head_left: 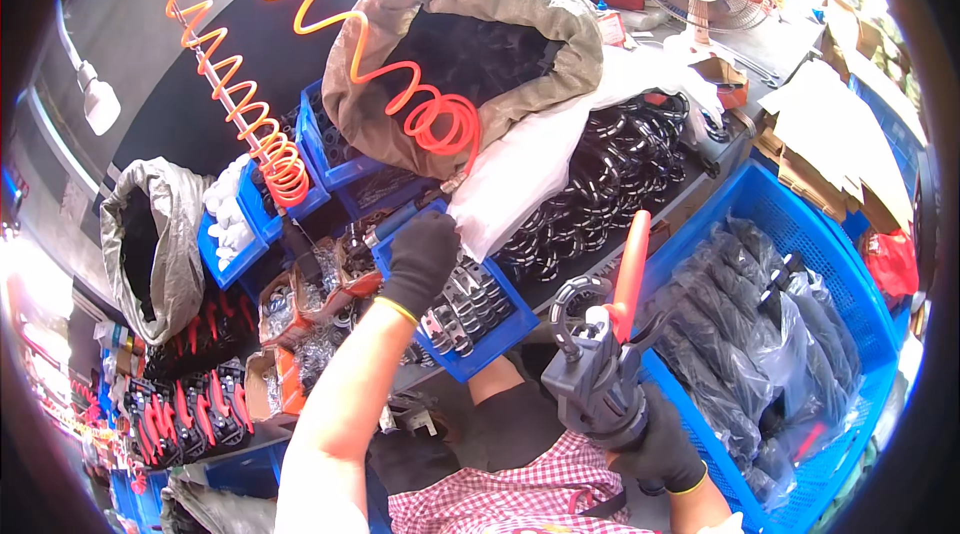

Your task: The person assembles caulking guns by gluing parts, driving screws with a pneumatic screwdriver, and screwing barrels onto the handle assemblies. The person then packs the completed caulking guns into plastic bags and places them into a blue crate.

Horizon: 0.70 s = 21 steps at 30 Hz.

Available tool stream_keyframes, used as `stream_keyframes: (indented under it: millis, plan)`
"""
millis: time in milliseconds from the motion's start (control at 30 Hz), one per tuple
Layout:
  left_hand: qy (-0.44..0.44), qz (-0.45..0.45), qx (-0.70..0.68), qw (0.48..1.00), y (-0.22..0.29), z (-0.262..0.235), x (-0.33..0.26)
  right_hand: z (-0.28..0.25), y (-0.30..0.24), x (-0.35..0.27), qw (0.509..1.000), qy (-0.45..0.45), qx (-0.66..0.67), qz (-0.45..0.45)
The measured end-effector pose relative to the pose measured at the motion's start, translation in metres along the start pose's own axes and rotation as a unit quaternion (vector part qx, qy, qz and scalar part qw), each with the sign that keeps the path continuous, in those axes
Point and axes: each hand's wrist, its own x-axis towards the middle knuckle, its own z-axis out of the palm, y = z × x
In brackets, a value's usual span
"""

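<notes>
Nearest the cam: checked red-white shirt [510, 499] at the near edge, w/ the right hand [655, 449] just above it, black-gloved, clenched round the grey body of a pneumatic tool [595, 374]. Tool stands upright, red lever [631, 274] pointing up-far, a grey metal ring part [580, 296] sitting at its head.

Largest down from there:
- Big blue crate [800, 224], right side, holding bagged black parts [740, 324].
- Open brown sack [480, 44], far centre, dark stuff inside; grey sack [150, 234] at left.
- White plastic bag [530, 164] lying over a heap of black ring parts [610, 174].
- Orange coiled air hose [430, 114] hanging from far-left down to centre.
- Small blue bin [490, 334], centre, w/ metal clip parts [465, 299].
- Left hand [420, 259], black glove, reaching over the bin's far edge, fingers curled at a blue-handled item [395, 222]; can't tell if it's actually gripping it or only touching.

Risks, as I judge it: tool is held one-handed and the ring only perches at its head, so a tilt could drop the ring into the lap or crate. Eyes and left arm are off at the bin, so a squeeze on the lever meanwhile could pinch. Hose coil hangs close to the left arm's path; a snag could tug things off the shelf.
</notes>
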Motion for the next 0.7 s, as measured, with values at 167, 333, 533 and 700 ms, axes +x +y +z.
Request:
stream_keyframes:
  millis: [167,333,533,700]
  plan:
    - [-0.017,0.061,-0.122,0.991,-0.022,-0.031,0.024,0.005,0.007,-0.006,0.999,-0.003,-0.04,-0.003]
    - [-0.273,0.034,-0.321,0.906,-0.009,-0.095,0.044,0.007,0.002,-0.008,0.998,-0.041,-0.028,0.046]
    - [-0.243,0.143,-0.503,0.817,0.05,-0.185,0.036,0.006,-0.006,0.002,0.989,-0.136,0.059,0.029]
    - [-0.026,0.221,-0.407,0.886,0.074,-0.193,0.044,0.014,-0.026,0.027,0.984,-0.17,0.029,-0.048]
